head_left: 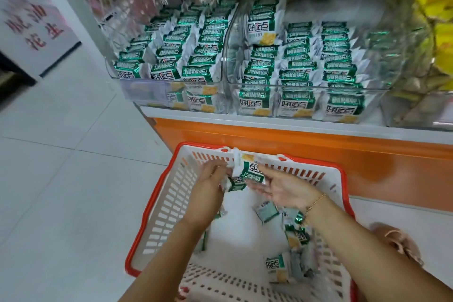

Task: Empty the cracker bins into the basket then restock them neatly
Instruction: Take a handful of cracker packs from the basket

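Pale floor tiles (61, 179) carry the basket (148, 206) below the shelf (269, 119) edge. Over its far rim the left hand (208, 191) pinches cracker packets (247, 170); the right hand (286, 189), fingers straight, props them. The right bin (306, 87) lies straight ahead and above, nearer the right hand.

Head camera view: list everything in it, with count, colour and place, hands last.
left bin: one, clear, on the shelf
right bin: one, clear, beside it on the shelf
binned packs: many, green and white, in rows in both bins
basket: one, white with red rim, on the floor below the shelf
loose packs: several, green and white, scattered in the basket
held packs: about two, green and white, above the basket
shelf front: one, orange, behind the basket
yellow packets: several, yellow, far right
sign: one, white with red characters, far left
bracelet: one, gold, right wrist
left hand: grips the held packs
right hand: fingers straight, touching the held packs
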A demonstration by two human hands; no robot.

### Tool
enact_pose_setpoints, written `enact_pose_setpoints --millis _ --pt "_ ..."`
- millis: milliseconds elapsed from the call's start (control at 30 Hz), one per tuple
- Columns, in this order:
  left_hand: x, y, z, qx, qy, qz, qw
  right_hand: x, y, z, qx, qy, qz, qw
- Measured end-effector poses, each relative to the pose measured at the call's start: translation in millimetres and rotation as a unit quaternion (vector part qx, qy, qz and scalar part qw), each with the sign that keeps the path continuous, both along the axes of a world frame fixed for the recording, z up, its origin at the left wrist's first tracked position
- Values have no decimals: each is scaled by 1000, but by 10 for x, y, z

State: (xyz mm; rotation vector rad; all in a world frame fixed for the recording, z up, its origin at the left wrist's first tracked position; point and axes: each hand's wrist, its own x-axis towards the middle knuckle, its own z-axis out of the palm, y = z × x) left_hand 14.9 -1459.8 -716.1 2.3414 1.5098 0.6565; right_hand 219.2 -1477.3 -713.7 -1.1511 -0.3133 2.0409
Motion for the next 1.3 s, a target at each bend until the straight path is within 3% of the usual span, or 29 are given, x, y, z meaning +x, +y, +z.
enact_pose_setpoints --millis 167,267,333,433,500,600,733,800,900,1000,1200,1300 --pt "-20 -211 615 106 -55 -58 991 -54 -64 532 31 98 -13 995" --pt "-27 -315 927 119 -100 -63 986 -109 -105 809 53 123 -13 991" --pt "-5 -369 1137 68 -159 -26 985 -127 -118 956 66 126 -14 990" --pt "-6 -366 1416 -132 -238 56 961 -93 -141 1118 99 120 1 988" --pt "-17 -336 1581 -288 -310 90 902 -39 -164 1187 142 91 45 985" --pt "-5 -324 1739 -473 -412 97 773 53 -201 1285 185 22 87 979" --pt "0 -218 1837 -567 -423 61 704 183 -236 1437 250 -58 111 960" --pt "14 -154 1875 -584 -395 36 708 214 -246 1514 279 -120 143 942" --pt "38 -90 1910 -576 -322 -18 751 230 -252 1615 304 -224 174 910" --pt "16 -15 1914 -563 -297 -58 769 224 -281 1733 342 -284 201 873" --pt "-29 128 1999 -605 -276 -143 733 182 -293 1880 392 -340 247 819" --pt "42 143 1989 -611 -269 -126 734 140 -262 1881 359 -323 240 842"
